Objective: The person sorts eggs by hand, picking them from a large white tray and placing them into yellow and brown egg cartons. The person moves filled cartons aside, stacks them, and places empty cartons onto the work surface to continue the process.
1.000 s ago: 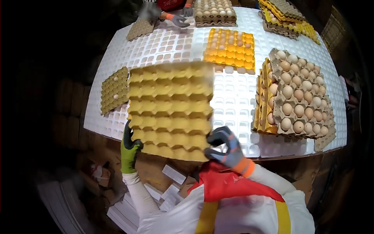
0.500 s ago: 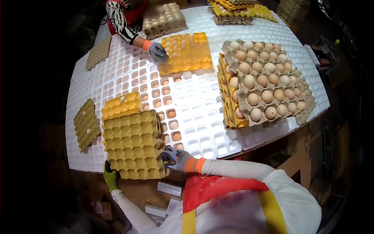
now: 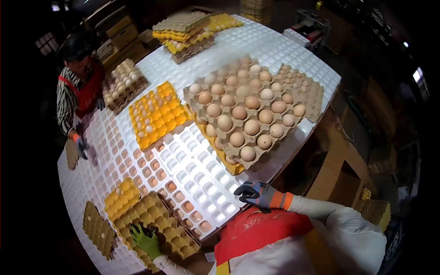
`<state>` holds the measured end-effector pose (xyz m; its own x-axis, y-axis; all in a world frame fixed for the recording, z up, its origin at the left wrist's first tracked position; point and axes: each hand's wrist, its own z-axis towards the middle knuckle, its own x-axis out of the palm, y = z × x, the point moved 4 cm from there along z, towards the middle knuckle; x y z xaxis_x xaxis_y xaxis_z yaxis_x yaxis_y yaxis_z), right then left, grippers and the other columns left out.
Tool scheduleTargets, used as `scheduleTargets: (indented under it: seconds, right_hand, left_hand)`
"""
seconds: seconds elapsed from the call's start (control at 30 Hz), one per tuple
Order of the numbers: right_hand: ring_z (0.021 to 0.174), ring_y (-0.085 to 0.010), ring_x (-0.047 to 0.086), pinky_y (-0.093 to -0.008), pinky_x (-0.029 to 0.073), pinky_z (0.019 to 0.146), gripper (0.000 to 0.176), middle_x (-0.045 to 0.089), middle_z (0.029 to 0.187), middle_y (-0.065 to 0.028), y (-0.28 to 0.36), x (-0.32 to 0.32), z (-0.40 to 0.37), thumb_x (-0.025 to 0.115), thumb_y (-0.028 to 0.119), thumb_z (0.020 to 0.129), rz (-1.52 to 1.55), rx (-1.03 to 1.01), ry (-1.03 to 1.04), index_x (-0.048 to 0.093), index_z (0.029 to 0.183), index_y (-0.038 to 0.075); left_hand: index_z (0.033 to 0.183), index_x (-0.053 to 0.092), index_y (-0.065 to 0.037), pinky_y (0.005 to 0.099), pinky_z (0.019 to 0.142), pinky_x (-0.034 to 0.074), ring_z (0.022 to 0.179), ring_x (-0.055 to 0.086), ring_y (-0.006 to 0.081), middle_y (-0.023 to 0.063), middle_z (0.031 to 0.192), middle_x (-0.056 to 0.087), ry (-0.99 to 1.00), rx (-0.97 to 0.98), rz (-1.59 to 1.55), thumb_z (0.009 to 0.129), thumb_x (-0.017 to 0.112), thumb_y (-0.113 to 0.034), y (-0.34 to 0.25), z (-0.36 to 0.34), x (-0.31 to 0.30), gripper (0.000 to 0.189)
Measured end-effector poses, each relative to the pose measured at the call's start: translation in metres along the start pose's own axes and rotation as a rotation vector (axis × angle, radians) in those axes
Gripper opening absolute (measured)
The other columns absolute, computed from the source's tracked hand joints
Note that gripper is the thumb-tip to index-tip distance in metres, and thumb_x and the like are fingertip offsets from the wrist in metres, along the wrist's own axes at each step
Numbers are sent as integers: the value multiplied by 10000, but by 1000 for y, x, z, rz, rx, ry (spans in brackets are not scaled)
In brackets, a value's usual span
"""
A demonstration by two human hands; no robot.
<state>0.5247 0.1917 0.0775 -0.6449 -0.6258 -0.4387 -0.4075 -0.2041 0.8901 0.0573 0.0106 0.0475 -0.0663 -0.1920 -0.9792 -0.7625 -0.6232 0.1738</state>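
Worktop (image 3: 284,59): white, moulded into rows of shallow pockets, brightly lit against a dark room; brown eggs (image 3: 188,206) are seated in many of the pockets, presumably so that rolling is prevented.

Left hand (image 3: 145,240): gloved in bright green with dark fingertips, laid with spread fingers on the cups of a tray; no closed grip on a rim is seen, so the tray is apparently being steadied rather than lifted.

Right hand (image 3: 254,194): gloved in grey with an orange cuff, held at the near edge, in front of the red apron (image 3: 261,233); its fingers are bent and nothing is seen in them, but how far they are closed cannot be told.

Olive tray (image 3: 160,220): set at the near left of the worktop, beneath the green glove; dull brownish-yellow, with rows of cups and raised ridges and a slightly uneven rim.

Yellow tray (image 3: 123,201): placed just beyond the olive one, with one pale egg borne in it.

Grey tray (image 3: 277,143): filled with cream to brown eggs and stacked on yellow trays beyond the grey glove, perhaps so that space is saved and the load kept within reach.

Orange tray (image 3: 172,120): partly filled, laid flat near the middle.

Far left: a co-worker's gloved hand (image 3: 80,145) is held low over the surface.
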Motion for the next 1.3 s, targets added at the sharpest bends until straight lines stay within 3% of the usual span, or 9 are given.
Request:
scheduleTargets:
  seconds: [0.27,0.57,0.67,0.7,0.8,0.87,1.07,1.13,1.3]
  right_hand:
    - [1011,-329,665,-416,525,891,341,688,1120,-123,-61,-25,-37,664,385,973,22,157,-49,672,1207,136]
    - [998,-118,651,-308,536,850,398,723,1191,-42,-98,-242,-63,671,297,994,349,24,523,660,1292,33]
    - [951,-139,698,-292,559,832,342,731,1134,-61,-130,-386,-62,620,251,1031,366,251,56,663,1292,34]
    - [906,-121,697,-286,559,803,314,738,1093,-34,-170,-428,-55,621,223,1026,433,279,-196,670,1282,48]
    - [1030,-183,673,-347,535,883,425,685,1239,-76,-310,-534,-24,681,291,973,-42,115,-708,617,1333,75]
    - [1159,-279,632,-418,486,984,544,625,1355,-121,-342,-573,-4,666,422,958,-770,372,-660,569,1392,108]
    - [1282,-358,516,-514,354,1101,639,591,1372,-154,-398,-570,27,602,554,940,-795,342,-470,550,1405,118]
    - [1228,-376,550,-524,411,1041,621,612,1324,-174,-386,-571,27,642,506,926,-778,330,-470,555,1398,113]
    - [1050,-322,661,-423,529,927,488,683,1194,-160,-396,-582,34,743,215,888,-432,173,-598,617,1332,55]
  left_hand:
    - [1357,592,12,416,1035,471,1254,561,332,180,1362,601,-454,128,-603,930,658,-172,-51,3,-73,469]
    - [1305,639,12,335,940,517,1122,647,221,126,1218,691,259,484,-1110,963,571,-20,-272,-79,-180,350]
    - [1431,543,-14,354,1016,445,1192,593,212,101,1373,615,809,561,-1318,931,629,-596,-368,-117,-158,772]
    - [1347,611,-5,352,981,497,1135,644,276,149,1301,652,844,584,-1405,970,648,-185,-405,-127,-130,420]
    - [1375,560,64,321,987,476,1128,615,187,129,1308,639,1003,518,-1365,983,656,-281,-519,-160,-105,531]
    - [1397,543,56,315,1025,456,1187,594,181,134,1323,632,899,534,-1497,1001,646,-232,-605,-178,-121,501]
    - [1525,391,-23,320,1003,483,1182,603,223,116,1408,561,542,245,-1635,960,649,-96,-792,-160,-65,625]
    - [1502,388,-24,273,927,506,1133,596,179,76,1334,571,743,-150,-2026,973,661,-76,-815,-152,-45,597]
    - [1484,411,-44,235,799,490,899,564,87,0,1068,608,523,-165,-2067,971,642,-20,-829,-144,-45,563]
